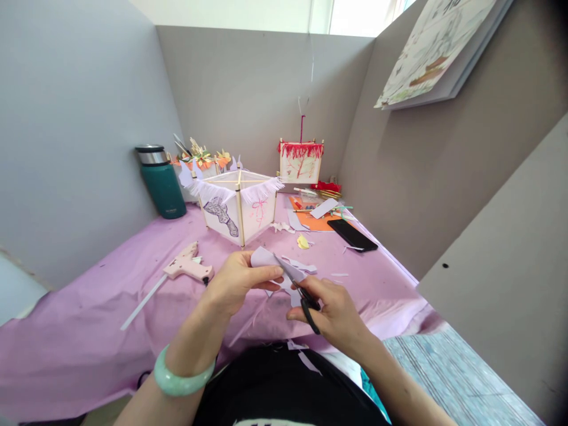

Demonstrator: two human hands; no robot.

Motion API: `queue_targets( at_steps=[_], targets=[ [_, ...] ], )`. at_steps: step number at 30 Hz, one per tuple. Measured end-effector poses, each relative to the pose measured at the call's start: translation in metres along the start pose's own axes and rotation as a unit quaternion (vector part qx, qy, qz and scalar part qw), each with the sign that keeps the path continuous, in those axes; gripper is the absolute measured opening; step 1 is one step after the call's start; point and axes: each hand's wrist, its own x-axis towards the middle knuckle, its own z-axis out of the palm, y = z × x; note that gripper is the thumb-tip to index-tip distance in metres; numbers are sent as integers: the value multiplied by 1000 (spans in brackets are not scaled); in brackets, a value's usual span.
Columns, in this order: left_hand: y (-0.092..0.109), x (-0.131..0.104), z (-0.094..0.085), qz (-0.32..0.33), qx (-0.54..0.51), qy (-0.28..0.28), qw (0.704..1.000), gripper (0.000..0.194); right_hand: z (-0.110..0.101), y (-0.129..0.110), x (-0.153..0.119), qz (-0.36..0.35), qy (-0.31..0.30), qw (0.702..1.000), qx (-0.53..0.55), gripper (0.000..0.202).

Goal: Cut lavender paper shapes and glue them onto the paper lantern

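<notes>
My left hand pinches a piece of lavender paper between thumb and fingers, above the near part of the table. My right hand grips black-handled scissors, their blades pointing up and left against the paper. How far the blades are apart I cannot make out. Lavender paper scraps lie just beyond and below the hands. Behind them stands a white paper lantern on a wooden stick frame, with fringed lavender trim, paper ears at its corners and drawings on its sides.
A pink glue gun with a long glue stick lies left of my hands. A teal bottle stands at the back left. On the right are a black phone and orange paper. A red-fringed lantern hangs near the back partition.
</notes>
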Motion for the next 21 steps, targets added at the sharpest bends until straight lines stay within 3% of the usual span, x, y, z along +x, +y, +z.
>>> queue_targets(
  at_steps=[5, 10, 12, 15, 18, 21],
  targets=[
    [-1, 2, 0, 1, -12, 10, 1000, 23, 3, 0, 0, 16, 19, 1000, -1, 40],
    [-7, 7, -6, 2, -38, 48, 998, 24, -14, 23, 13, 127, -4, 989, -70, 40],
    [-12, 9, -11, 5, -54, 73, 996, 24, -24, 39, 23, 116, -36, 985, -122, 54],
    [-20, 12, -20, 4, -80, 102, 992, 26, -34, 60, 41, 103, -133, 975, -146, 72],
    [-29, 17, -27, 2, -97, 119, 988, 27, -33, 69, 56, 134, -165, 947, -242, 54],
    [-36, 20, -29, -2, -105, 135, 985, 28, -26, 67, 64, 145, -132, 914, -354, 29]
  ],
)
